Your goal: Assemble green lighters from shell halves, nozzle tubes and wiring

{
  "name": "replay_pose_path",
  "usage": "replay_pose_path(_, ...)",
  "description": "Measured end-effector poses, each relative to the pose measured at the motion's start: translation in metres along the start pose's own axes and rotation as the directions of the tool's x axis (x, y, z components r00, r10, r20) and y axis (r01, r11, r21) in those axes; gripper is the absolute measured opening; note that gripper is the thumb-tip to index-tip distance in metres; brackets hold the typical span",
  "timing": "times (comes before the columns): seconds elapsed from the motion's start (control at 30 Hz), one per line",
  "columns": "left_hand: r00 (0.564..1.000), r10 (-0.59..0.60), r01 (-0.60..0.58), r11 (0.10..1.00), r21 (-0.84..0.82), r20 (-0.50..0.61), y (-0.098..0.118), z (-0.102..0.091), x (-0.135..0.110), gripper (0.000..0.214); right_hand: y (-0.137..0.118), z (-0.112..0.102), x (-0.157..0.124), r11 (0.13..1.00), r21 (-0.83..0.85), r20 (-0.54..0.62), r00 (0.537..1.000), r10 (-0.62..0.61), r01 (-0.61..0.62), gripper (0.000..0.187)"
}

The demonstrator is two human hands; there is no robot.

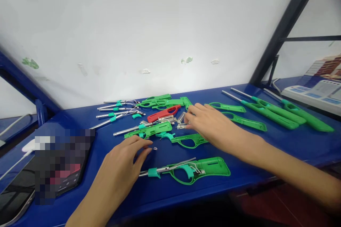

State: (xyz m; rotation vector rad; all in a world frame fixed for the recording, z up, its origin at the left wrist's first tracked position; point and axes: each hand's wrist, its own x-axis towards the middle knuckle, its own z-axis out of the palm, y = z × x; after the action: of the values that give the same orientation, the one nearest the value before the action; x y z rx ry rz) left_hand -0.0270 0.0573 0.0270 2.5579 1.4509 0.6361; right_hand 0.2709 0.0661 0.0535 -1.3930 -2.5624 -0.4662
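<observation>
On a blue table (239, 170) lie several green plastic lighter shells and metal tubes. My left hand (125, 159) rests palm down, fingertips pinched over a tiny metal piece (155, 148), beside an open green half shell with a metal tube (186, 170). My right hand (210, 122) reaches over the middle pile, its fingers closed on small silver metal parts (182, 125). A red shell (163, 113) lies just beyond those fingers.
Assembled green lighters (277, 113) lie at the right. Metal tubes with teal collars (114, 111) sit at the back left. A phone (53, 170) lies at the left front. A white wall stands behind the table; a dark post rises at the right.
</observation>
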Motion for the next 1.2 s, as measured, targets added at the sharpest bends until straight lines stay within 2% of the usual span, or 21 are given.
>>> replay_pose_path(0.1,0.992,-0.040,0.034,0.998,0.053,0.117,0.006,-0.001,0.011,0.022,0.010,-0.012,-0.016,0.995,0.069,-0.012,0.998,0.067,-0.066,0.018)
replay_pose_path(0.17,0.988,-0.049,0.040,0.997,0.069,0.145,0.009,-0.001,0.017,0.020,0.017,-0.019,-0.027,0.962,0.235,-0.015,0.989,0.148,-0.141,0.021)
replay_pose_path(0.27,0.984,-0.058,0.043,0.995,0.088,0.168,0.010,0.000,0.023,0.019,0.022,-0.030,-0.042,0.858,0.470,-0.064,0.962,0.267,-0.207,0.020)
replay_pose_path(0.37,0.978,-0.059,0.037,0.993,0.111,0.198,0.014,0.001,0.026,0.020,0.021,-0.034,-0.052,0.776,0.586,-0.126,0.920,0.372,-0.234,0.024)
replay_pose_path(0.47,0.974,-0.055,0.023,0.989,0.146,0.221,0.020,0.001,0.028,0.019,0.018,-0.028,-0.056,0.688,0.670,-0.083,0.893,0.442,-0.279,0.026)
replay_pose_path(0.6,0.976,-0.064,0.020,0.978,0.206,0.210,0.028,0.001,0.032,0.022,0.016,-0.011,-0.055,0.620,0.718,0.004,0.892,0.452,-0.318,0.032)
replay_pose_path(0.77,0.988,-0.050,0.023,0.984,0.177,0.149,0.033,-0.001,0.041,0.022,0.010,-0.002,-0.048,0.643,0.712,0.008,0.919,0.394,-0.281,0.024)
replay_pose_path(1.0,1.000,0.011,-0.010,0.995,-0.102,0.008,0.055,-0.018,0.051,0.015,-0.008,-0.011,-0.043,0.582,0.779,-0.012,0.922,0.386,-0.234,0.019)
replay_pose_path(1.1,0.997,-0.003,-0.014,0.975,-0.222,-0.076,0.062,-0.019,0.051,0.016,-0.014,-0.015,-0.042,0.560,0.801,-0.001,0.935,0.356,-0.212,0.016)
replay_pose_path(1.2,0.995,-0.019,-0.013,0.947,-0.320,-0.098,0.064,-0.015,0.049,0.016,-0.016,-0.014,-0.041,0.540,0.824,-0.024,0.943,0.331,-0.168,0.014)
